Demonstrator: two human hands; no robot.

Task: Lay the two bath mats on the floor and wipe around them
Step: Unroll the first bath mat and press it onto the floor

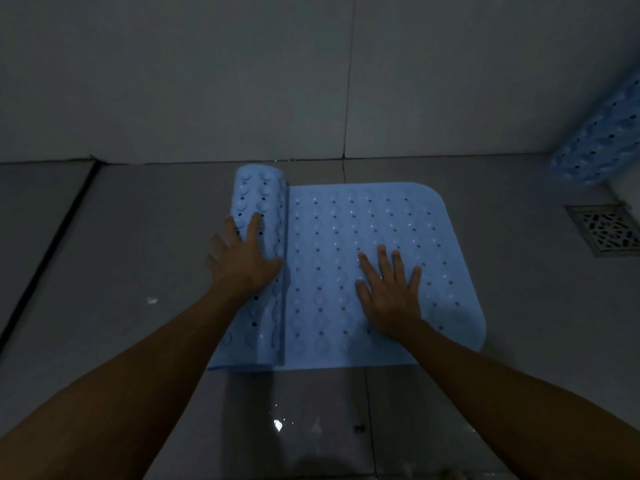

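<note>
A light blue bath mat (346, 244) with rows of small holes lies partly unrolled on the grey tiled floor. Its left part is still a roll (259, 188), suction cups outward. My left hand (242, 258) rests on that roll, fingers spread over it. On the flat part of the mat my right hand (389, 289) presses down, palm flat and fingers apart. A second blue mat (595, 140), rolled up, leans against the wall at the far right edge.
A square metal floor drain (604, 230) sits right of the mat. The tiled wall (311, 81) rises just behind the mat. A dark groove (52, 247) runs diagonally across the floor at left. Wet glints show on the floor (277, 424) near me.
</note>
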